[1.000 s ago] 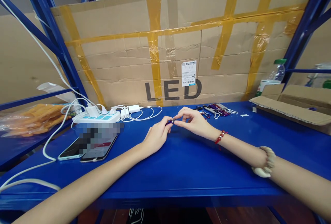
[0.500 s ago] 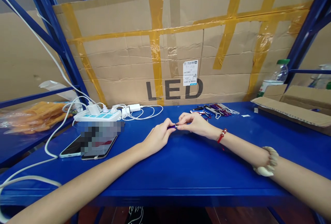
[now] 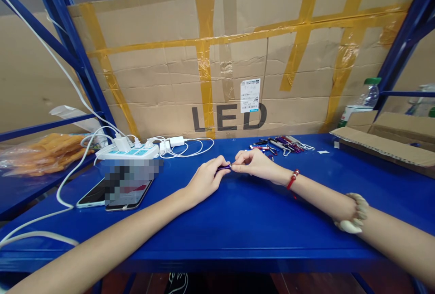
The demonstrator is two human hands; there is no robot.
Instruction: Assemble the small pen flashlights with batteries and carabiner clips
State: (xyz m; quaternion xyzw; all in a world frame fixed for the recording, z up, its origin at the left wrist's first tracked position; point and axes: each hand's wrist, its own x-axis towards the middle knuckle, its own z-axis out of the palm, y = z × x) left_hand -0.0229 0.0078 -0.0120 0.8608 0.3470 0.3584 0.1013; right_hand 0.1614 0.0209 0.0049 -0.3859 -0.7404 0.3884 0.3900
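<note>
Over the middle of the blue table, my left hand [image 3: 208, 175] is closed round a slim purple metal tube [image 3: 223, 167] with a silver end, like a small keychain torch. My fingers hide much of its length. My right hand [image 3: 252, 161] pinches the silver end of that tube between thumb and fingertips. The tube lies roughly level, its silver end pointing right. Behind my right hand is a pile of similar slim metal tubes [image 3: 288, 143] in purple, red, blue, black and silver, some with clip hooks.
At left, two phones [image 3: 127, 199] lie near a white power strip [image 3: 136, 151] with plugs and cables. An open cardboard box [image 3: 384, 142] and a green-capped bottle [image 3: 363, 97] stand at right. A big cardboard sheet [image 3: 163, 81] closes off the back. Paper scraps [image 3: 323, 152] lie near the pile.
My hands have shifted very slightly left with the tube, and a little more of its purple body shows between my fingers. The pile and the other things stay put.
</note>
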